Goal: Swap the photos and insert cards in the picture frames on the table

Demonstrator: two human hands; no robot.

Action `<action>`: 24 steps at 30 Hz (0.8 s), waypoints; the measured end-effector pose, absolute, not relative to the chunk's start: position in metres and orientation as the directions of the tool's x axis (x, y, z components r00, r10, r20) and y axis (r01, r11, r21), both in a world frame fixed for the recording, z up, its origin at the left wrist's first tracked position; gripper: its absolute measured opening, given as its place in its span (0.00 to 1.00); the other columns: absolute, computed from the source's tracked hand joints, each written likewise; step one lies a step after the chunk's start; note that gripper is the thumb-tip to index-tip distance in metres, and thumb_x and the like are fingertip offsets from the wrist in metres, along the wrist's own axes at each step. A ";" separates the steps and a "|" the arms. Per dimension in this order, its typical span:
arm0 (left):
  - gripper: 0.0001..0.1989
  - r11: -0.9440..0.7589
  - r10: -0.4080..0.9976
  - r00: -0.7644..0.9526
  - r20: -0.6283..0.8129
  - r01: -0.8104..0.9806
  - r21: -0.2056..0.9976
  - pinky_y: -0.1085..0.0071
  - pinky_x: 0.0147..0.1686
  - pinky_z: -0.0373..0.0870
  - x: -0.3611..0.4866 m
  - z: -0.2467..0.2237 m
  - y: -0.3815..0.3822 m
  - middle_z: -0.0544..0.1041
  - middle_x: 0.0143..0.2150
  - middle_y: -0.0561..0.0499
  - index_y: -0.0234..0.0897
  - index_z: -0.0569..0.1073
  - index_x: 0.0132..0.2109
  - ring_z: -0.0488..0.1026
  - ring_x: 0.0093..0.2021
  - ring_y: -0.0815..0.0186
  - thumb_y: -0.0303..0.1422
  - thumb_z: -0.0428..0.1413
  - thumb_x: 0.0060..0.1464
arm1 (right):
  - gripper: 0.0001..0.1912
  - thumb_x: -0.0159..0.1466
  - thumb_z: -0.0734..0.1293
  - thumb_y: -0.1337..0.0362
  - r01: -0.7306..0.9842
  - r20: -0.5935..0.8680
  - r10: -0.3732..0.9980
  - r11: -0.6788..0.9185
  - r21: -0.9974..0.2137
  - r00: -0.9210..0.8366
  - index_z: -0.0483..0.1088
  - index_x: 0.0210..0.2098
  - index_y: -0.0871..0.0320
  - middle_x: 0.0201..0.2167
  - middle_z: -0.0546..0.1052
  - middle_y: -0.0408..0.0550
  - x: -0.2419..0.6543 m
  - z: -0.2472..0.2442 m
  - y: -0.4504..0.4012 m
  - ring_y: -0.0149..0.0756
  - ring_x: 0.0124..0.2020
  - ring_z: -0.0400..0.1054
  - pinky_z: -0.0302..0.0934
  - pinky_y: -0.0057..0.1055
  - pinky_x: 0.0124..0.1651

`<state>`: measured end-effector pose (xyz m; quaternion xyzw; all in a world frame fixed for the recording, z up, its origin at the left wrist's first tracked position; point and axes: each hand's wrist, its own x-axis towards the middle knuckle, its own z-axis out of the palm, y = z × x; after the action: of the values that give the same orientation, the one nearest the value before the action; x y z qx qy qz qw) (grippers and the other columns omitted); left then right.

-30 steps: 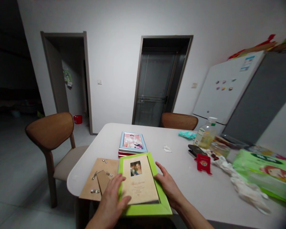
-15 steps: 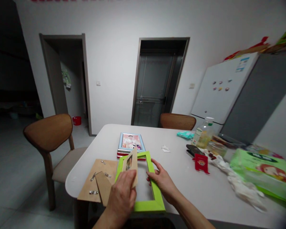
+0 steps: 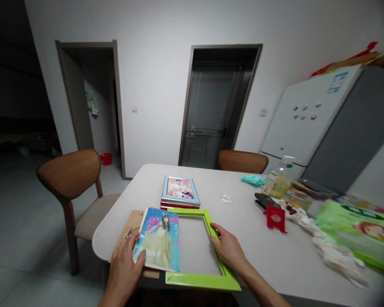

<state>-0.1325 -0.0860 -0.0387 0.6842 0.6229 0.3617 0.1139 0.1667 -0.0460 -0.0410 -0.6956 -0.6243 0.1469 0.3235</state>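
Observation:
A printed photo of a figure in a pale yellow dress on a blue background is gripped at its left edge by my left hand. It lies over the left side of a lime-green picture frame, whose opening shows the white tabletop. My right hand holds the frame's right side, thumb on top and fingers around the edge. Under the photo at the left, a brown backing board with metal clips is partly covered. Behind the green frame sits a stack of framed pictures, the top one with a light-blue border.
On the table's right are a bottle, a dark phone-like object, a red card-like item, crumpled tissue and a green tissue pack. Wooden chairs stand left and behind the white table.
My left hand has moved left and turned the board-like piece, so the photo's picture side now faces up over the frame's left part. My right hand stays on the frame, which shifted slightly right.

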 end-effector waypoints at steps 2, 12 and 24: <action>0.17 -0.202 0.929 -0.020 0.370 0.810 0.550 0.58 0.47 0.60 -0.134 -0.039 -0.085 0.71 0.45 0.46 0.37 0.63 0.47 0.67 0.46 0.59 0.33 0.47 0.48 | 0.23 0.52 0.58 0.65 0.818 0.210 0.964 -0.014 -0.575 0.164 0.64 0.47 0.63 0.41 0.71 0.52 0.166 -0.042 -0.046 0.38 0.41 0.64 0.54 0.30 0.46; 0.20 -0.370 0.870 0.179 0.459 0.852 0.371 0.54 0.50 0.58 -0.130 -0.047 -0.089 0.66 0.51 0.42 0.36 0.63 0.49 0.61 0.52 0.56 0.33 0.48 0.47 | 0.20 0.54 0.57 0.65 0.878 0.187 0.971 -0.040 -0.477 0.146 0.65 0.45 0.62 0.38 0.70 0.51 0.168 -0.043 -0.048 0.36 0.39 0.64 0.54 0.29 0.44; 0.24 -0.513 0.834 0.411 0.367 0.822 0.247 0.59 0.51 0.60 -0.096 -0.040 -0.087 0.68 0.51 0.46 0.40 0.68 0.48 0.63 0.52 0.58 0.21 0.46 0.42 | 0.20 0.54 0.57 0.64 0.895 0.211 0.974 0.022 -0.445 0.082 0.65 0.45 0.62 0.37 0.69 0.52 0.163 -0.043 -0.051 0.37 0.39 0.64 0.55 0.30 0.44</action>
<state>-0.0957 -0.0870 -0.0402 0.8398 0.4931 0.2269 0.0140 0.1632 -0.0510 -0.0434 -0.6947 -0.6727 0.0815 0.2413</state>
